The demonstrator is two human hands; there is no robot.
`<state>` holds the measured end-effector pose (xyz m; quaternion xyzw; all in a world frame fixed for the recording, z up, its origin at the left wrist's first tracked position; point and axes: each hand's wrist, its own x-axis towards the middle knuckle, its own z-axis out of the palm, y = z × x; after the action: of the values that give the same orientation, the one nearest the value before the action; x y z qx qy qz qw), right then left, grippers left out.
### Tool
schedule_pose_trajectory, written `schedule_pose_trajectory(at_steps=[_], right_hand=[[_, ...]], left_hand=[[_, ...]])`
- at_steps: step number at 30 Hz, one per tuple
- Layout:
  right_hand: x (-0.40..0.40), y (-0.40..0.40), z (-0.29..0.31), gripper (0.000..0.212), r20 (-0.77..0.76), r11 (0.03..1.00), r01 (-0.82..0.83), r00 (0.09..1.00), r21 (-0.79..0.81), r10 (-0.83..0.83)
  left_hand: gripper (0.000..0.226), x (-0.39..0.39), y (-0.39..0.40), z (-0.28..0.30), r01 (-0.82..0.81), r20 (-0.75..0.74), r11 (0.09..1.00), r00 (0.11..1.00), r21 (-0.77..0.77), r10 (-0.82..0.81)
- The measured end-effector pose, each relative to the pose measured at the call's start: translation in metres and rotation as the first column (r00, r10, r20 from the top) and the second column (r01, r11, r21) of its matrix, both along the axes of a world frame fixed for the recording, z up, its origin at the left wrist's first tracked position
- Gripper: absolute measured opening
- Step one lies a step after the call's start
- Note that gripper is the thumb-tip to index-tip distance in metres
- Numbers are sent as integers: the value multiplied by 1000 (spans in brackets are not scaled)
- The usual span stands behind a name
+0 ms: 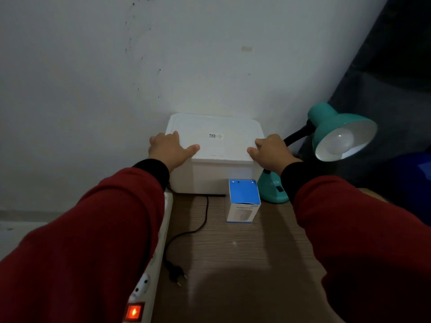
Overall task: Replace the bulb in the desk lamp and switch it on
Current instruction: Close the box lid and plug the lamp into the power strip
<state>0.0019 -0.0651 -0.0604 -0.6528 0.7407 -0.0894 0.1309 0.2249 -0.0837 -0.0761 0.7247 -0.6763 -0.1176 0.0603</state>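
Note:
A teal desk lamp (331, 129) stands at the right on a wooden table, its shade tilted toward me with a white bulb (339, 142) inside, unlit. Its black plug (176, 273) lies loose on the table, cord trailing back. A white lidded box (217, 141) sits against the wall. My left hand (171, 149) grips the lid's left edge and my right hand (271, 149) grips its right edge, thumbs on top. A small blue-and-white carton (243, 200) stands in front of the box.
A white power strip (149, 283) with a glowing red switch (133, 312) lies along the table's left edge. The lamp's teal base (271, 190) stands right of the carton. Bare wooden tabletop (245, 264) spreads in front. A dark fabric mass (384, 78) fills the right.

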Motion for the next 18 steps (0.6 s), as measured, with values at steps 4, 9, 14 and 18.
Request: schedule_pose_trajectory(at_steps=[4, 9, 14, 18], right_hand=[[8, 8, 23, 31, -219, 998, -48, 974, 37, 55], [17, 27, 53, 29, -367, 984, -125, 916, 125, 163], [30, 54, 78, 33, -359, 967, -171, 905, 187, 229], [45, 80, 87, 29, -337, 956, -189, 906, 223, 258]], left_hand=[[56, -5, 5, 22, 7, 125, 1000, 992, 12, -9], [37, 0, 24, 48, 18, 151, 1000, 988, 23, -21], [36, 14, 55, 69, -3, 167, 1000, 986, 10, 2], [37, 28, 86, 85, -23, 171, 1000, 985, -3, 23]])
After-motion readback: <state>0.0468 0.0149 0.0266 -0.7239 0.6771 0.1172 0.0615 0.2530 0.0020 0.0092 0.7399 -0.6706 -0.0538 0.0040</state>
